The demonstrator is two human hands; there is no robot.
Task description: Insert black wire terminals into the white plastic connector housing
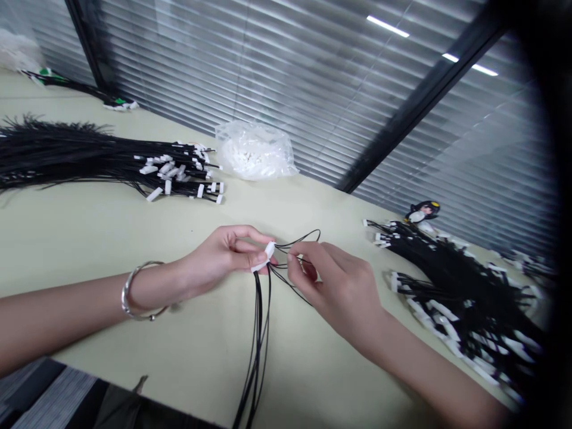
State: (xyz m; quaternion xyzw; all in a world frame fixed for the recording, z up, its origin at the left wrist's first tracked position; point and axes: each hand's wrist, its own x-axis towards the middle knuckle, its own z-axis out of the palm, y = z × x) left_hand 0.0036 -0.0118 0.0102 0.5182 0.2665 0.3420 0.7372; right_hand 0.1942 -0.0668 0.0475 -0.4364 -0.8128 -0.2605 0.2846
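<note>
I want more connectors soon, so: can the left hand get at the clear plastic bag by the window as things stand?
Probably yes: bare table lies between the left hand and the plastic bag, but the hand already pinches a white connector.

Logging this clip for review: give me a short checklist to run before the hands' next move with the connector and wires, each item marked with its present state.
1. Small white plastic connector pinched in left hand fingertips: ok.
2. Right hand pinching the thin black wires near the connector: ok.
3. Wire ends seated in the connector: cannot tell, fingers cover them.
4. Held wires free of the black wire pile with white connectors on the right: ok, apart.
5. Held wires free of the left black wire bundle: ok, apart.
6. Clear plastic bag of white parts clear of the hands: ok.
</note>
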